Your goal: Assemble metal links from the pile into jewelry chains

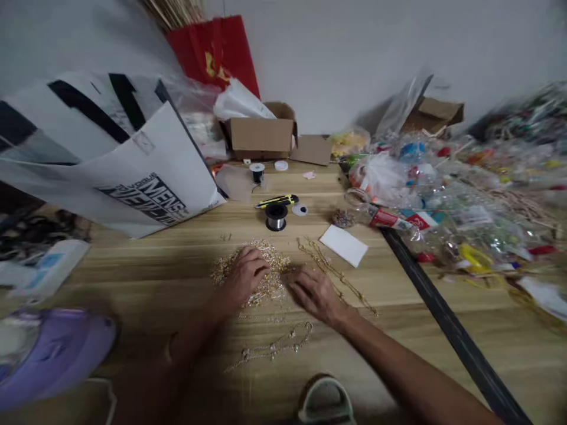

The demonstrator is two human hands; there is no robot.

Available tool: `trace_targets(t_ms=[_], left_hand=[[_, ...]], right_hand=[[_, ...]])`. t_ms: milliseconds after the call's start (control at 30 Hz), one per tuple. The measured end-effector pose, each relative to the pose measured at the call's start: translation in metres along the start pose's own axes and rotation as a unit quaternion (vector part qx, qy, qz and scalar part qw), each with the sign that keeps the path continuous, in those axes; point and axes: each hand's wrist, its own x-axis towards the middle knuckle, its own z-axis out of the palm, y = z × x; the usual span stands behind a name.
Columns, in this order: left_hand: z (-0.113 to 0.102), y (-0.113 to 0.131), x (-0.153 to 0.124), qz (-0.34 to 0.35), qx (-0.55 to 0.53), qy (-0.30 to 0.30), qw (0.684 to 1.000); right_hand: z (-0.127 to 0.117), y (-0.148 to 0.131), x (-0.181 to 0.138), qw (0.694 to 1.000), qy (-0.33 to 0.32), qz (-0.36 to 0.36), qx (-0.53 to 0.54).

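A pile of gold-coloured beaded chains [268, 289] lies on the wooden surface. My left hand [247, 274] rests over it, thumb and fingers pinched together. My right hand [315, 290] is at the pile's right edge, its fingers curled and closed near the left fingertips. What either pinch holds is too small to make out. Beside my right hand lies a gold chain [341, 276], stretched out in strands. Closer to me is a silvery chain with round charms [272, 348], laid in a loose curve.
Beyond the pile are a wire spool [276, 218], a yellow-black utility knife [279, 201] and a white card [344, 245]. A large white bag [155, 171] stands left, a cardboard box [261, 134] at the back. Plastic-wrapped goods [478, 224] crowd the right, past a black strip [447, 319].
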Motion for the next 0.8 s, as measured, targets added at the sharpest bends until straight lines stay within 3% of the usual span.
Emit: trace_targets(t_ms=[367,800], left_hand=[[-0.0001,0.0038,-0.0001,-0.011,0.040,0.011,0.999],[0.0005,0.0024,0.0000,-0.009,0.066,-0.024,0.997]], right_hand=[[0.0017,0.0004,0.0011,1.000,-0.001,0.005,0.012],[0.0035,0.0037,0.0000,1.000,0.006,-0.001,0.012]])
